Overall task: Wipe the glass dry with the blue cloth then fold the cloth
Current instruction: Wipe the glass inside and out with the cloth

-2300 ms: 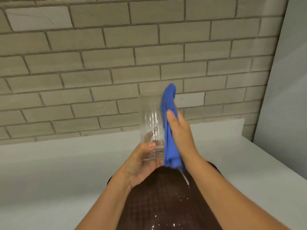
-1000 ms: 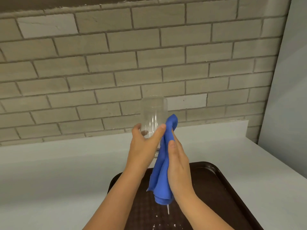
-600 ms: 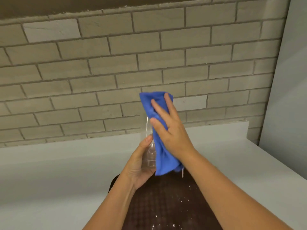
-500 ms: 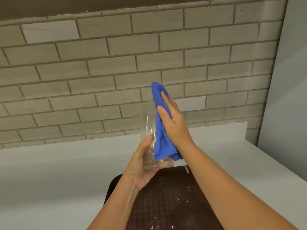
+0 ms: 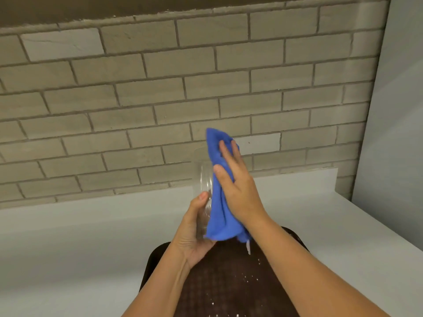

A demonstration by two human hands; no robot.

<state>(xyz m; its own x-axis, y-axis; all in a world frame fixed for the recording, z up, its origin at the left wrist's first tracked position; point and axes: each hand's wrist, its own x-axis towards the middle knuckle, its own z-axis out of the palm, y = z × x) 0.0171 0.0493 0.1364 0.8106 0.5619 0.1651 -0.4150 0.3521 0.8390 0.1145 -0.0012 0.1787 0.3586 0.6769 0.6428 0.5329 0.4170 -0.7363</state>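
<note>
A clear glass (image 5: 202, 170) is held upright in the air in front of me, above the tray. My left hand (image 5: 194, 232) grips its lower part from the left, thumb up along the wall. The blue cloth (image 5: 219, 202) lies against the right side of the glass and reaches up past its rim. My right hand (image 5: 235, 184) presses the cloth flat on the glass with the fingers stretched upward. The cloth and hands hide the glass's right side and its base.
A dark brown tray (image 5: 229, 282) with white specks lies on the white counter (image 5: 80, 243) under my arms. A brick wall (image 5: 160, 99) stands behind the counter. A pale wall (image 5: 398, 110) closes the right side.
My right hand has kept sliding the cloth over the glass, down to its base a second ago, then back up to the rim. My left hand shifted from mid-glass to the lower part.
</note>
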